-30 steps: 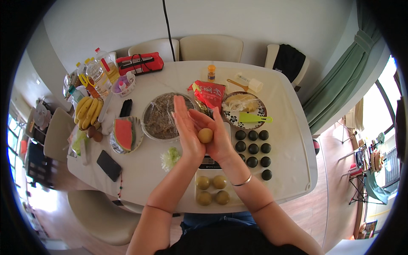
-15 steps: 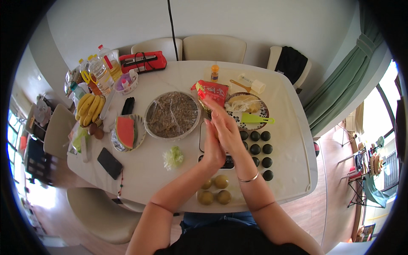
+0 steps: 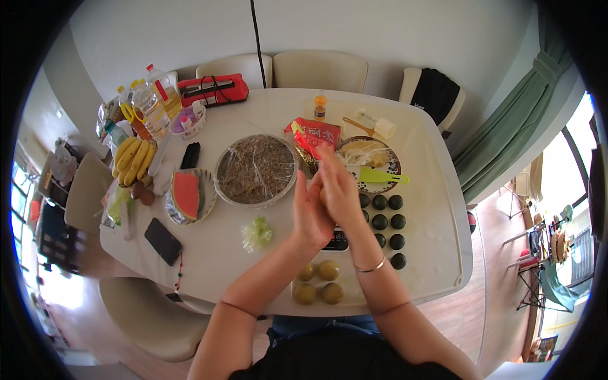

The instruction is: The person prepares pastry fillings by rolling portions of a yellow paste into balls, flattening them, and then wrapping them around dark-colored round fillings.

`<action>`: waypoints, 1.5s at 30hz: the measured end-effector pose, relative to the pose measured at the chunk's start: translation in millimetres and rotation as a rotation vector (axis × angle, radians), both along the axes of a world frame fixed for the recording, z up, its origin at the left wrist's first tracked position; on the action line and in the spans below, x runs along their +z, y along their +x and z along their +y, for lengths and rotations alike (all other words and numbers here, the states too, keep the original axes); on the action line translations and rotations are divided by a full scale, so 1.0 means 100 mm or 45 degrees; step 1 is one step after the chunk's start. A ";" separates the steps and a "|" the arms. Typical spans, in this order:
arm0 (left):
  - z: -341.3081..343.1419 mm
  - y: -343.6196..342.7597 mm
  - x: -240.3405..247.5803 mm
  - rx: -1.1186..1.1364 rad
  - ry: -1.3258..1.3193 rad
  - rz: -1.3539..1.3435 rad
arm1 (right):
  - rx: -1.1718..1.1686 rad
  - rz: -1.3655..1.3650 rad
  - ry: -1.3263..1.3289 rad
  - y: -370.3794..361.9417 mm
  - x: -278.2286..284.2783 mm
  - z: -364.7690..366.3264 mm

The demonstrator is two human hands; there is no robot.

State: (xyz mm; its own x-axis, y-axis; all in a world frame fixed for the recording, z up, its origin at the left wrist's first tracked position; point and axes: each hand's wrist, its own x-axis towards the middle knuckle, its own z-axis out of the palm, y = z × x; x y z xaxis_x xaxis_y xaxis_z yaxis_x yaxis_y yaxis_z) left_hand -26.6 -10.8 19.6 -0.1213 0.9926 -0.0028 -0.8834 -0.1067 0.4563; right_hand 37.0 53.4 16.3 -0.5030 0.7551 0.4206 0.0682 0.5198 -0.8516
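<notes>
Above the table, my left hand (image 3: 309, 218) and my right hand (image 3: 341, 193) are cupped palm to palm. Between them a bit of a yellowish dough ball (image 3: 323, 196) shows; my fingers hide most of it. Below my hands lies a kitchen scale (image 3: 337, 240), largely covered from view. Several olive-yellow balls (image 3: 329, 270) sit near the table's front edge. Rows of dark green balls (image 3: 380, 221) stand right of my right wrist. Beyond them, a patterned plate (image 3: 396, 166) carries yellowish paste under plastic wrap and a lime-green spatula (image 3: 375, 175).
Left of my hands stands a wrapped bowl of brown filling (image 3: 256, 170), with crumpled plastic wrap (image 3: 256, 234) nearer. Watermelon (image 3: 186, 195), a phone (image 3: 163, 241), bananas (image 3: 133, 161) and oil bottles (image 3: 149, 104) occupy the left side. A red bag (image 3: 316, 133) lies beyond my hands.
My hands have shifted against each other: the right has slid back toward me over the left, and its fingers are more curled. The table things stay put.
</notes>
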 end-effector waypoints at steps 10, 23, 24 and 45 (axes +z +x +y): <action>0.12 -0.06 -0.11 0.160 -0.043 -0.079 | 0.189 0.327 -0.237 -0.04 0.01 -0.06; 0.12 -0.35 -0.02 0.287 0.056 -0.129 | 0.744 0.551 -0.549 -0.02 0.13 -0.15; 0.10 -0.35 0.02 0.223 0.047 -0.182 | 0.706 0.709 -0.603 -0.08 0.13 -0.16; 0.17 -0.41 -0.12 0.412 0.028 -0.141 | 0.389 -0.009 0.144 -0.08 0.14 -0.27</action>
State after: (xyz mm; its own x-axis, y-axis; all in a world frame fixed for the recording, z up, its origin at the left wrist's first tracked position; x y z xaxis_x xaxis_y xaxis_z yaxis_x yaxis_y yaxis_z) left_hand -67.3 5.9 7.4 -0.4300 0.9028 -0.0126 -0.8463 -0.3981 0.3540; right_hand 29.4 26.0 30.1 -0.7022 0.5176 0.4889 -0.0998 0.6083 -0.7874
